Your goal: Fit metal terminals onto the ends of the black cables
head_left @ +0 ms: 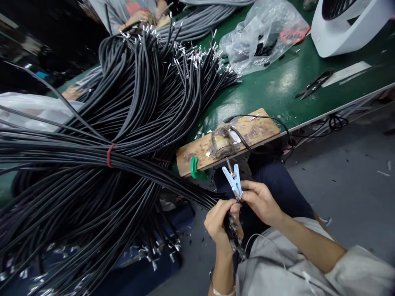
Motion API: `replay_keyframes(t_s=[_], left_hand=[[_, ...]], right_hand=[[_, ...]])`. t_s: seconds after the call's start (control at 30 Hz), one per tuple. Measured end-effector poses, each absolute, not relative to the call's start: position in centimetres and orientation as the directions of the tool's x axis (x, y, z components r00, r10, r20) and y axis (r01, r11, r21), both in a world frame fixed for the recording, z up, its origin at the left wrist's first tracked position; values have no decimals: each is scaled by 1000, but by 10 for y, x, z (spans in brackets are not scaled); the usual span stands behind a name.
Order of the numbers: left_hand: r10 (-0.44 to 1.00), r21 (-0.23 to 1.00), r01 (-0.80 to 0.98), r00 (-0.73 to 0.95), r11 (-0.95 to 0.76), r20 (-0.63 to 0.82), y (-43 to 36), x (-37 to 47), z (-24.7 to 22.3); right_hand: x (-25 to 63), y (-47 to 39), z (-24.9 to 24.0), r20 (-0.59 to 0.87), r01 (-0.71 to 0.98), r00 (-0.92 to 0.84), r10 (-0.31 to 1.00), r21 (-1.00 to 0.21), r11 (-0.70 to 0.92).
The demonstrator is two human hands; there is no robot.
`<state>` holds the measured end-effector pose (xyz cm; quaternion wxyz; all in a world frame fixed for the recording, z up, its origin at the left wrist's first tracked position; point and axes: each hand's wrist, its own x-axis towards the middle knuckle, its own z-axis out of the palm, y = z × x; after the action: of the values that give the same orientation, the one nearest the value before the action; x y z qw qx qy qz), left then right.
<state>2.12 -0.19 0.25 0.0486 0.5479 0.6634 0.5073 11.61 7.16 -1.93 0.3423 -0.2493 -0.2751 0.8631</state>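
My left hand (pixel 219 222) is closed around the ends of a bundle of black cables (pixel 197 193), whose stripped, silvery tips (pixel 236 234) stick out below the fingers. Close beside it, my right hand (pixel 261 203) pinches at the narrow lower end of a light blue plastic clip (pixel 233 181). What lies between those right fingertips is mostly hidden; a dark cable end seems to be there. The clip sits by the metal shaft (pixel 229 164) of a small, worn motor (pixel 222 142), which is fixed on a wooden board (pixel 262 129) at the table edge.
A large heap of black cables (pixel 138 94) covers the left of the green table (pixel 286 82), one bunch tied with a red band (pixel 110 155). A green clamp (pixel 196 168), plastic bag (pixel 259 33), thread snips (pixel 316 84) and white fan (pixel 342 33) are around. Another person's hands (pixel 142 17) work opposite.
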Motion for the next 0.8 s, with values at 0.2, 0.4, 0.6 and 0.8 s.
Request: replay_keyframes(t_s=[0.2,0.4,0.6,0.8], left_hand=[[820,710,703,-383,-40,425,0,21,14],[801,677,736,-412,12,434,0,24,9],[770,695,714,-492,90,406,1,25,11],[842,681,731,-386,30,378,-1,19,14]], right_hand=[[122,81,-21,46,-452,-652,757,-825,-340],[110,63,-18,56,-447,-388,920,-884,-135],[121,50,-30,424,-280,-230,876,-891,358],[126,76,-24,168,-514,-472,865,-850,-116]])
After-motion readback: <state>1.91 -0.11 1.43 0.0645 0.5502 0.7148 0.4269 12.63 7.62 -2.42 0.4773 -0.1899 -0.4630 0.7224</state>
